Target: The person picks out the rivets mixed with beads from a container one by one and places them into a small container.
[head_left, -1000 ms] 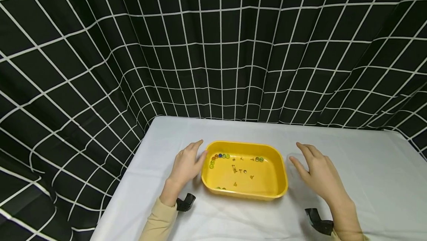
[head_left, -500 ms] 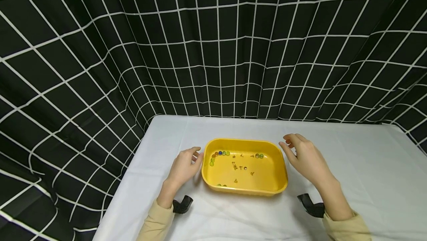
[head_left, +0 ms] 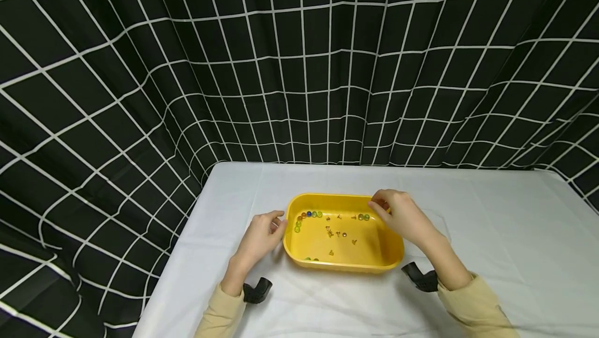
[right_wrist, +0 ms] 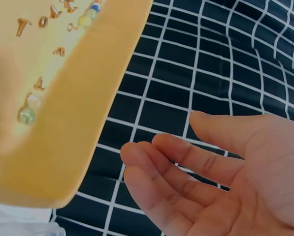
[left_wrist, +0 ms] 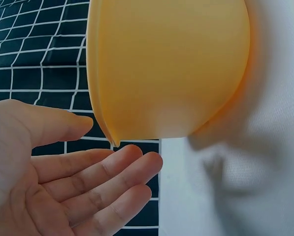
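Observation:
A yellow plastic tub [head_left: 365,255] stands on the white table. Glass marbles [head_left: 309,214] line its far left corner, two more sit near the far right, and others lie partly hidden behind the near wall. Small brass-coloured pins with flat round heads [right_wrist: 22,26] are scattered over the floor of the tub. My left hand [head_left: 259,236] is beside the left wall, its fingers loosely bent near the rim with nothing held. Over the far right corner hovers my right hand [head_left: 404,217]; in the right wrist view its fingers are relaxed and hold nothing.
Just right of the tub, partly behind my right arm, lies a clear see-through container [right_wrist: 26,229], its outline faint. A black curtain with a white grid [head_left: 323,78] surrounds the back and sides of the white tabletop [head_left: 505,234].
My right hand has moved left from beside the tub to above its far right corner, and its fingers have drawn in. The left fingers have bent a little; the tub's contents look the same.

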The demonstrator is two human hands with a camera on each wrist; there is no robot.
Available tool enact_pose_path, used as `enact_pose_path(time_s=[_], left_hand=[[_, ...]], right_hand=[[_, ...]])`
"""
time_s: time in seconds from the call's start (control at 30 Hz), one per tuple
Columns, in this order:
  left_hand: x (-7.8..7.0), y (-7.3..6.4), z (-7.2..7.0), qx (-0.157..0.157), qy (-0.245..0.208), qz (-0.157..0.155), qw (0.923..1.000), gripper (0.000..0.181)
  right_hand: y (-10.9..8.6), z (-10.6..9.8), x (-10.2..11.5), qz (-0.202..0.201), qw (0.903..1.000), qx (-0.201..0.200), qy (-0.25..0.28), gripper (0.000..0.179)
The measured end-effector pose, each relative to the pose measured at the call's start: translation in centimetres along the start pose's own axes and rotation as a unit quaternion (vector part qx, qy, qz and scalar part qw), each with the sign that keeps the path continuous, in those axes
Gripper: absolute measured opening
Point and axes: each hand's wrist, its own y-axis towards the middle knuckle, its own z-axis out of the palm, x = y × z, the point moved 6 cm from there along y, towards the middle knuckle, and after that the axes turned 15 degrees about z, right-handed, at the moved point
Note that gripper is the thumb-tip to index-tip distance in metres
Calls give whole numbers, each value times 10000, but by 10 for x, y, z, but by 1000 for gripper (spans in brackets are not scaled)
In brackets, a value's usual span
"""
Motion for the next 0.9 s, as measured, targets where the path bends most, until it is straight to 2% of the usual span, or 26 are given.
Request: enact_pose_path(time_s=[0.17,0.33,0.53,0.77,0.9], left_hand=[[-1,0,2,66,6,153,9999,32],[-2,1,4,65,12,245,9997,31],[-1,-1,4,122,-7,243,9996,31],[-3,0,5,164,-84,220,9996,33],[-4,0,5,188,-78,219,9996,33]], right_hand=[[6,7,2,48,9995,319,-28,12],[11,12,3,-110,9985,528,2,12],[18,22,-2,-109,9946,1025,132,12],[24,30,-8,-49,9892,1463,24,16],[28,36,-11,104,9844,1756,20,17]])
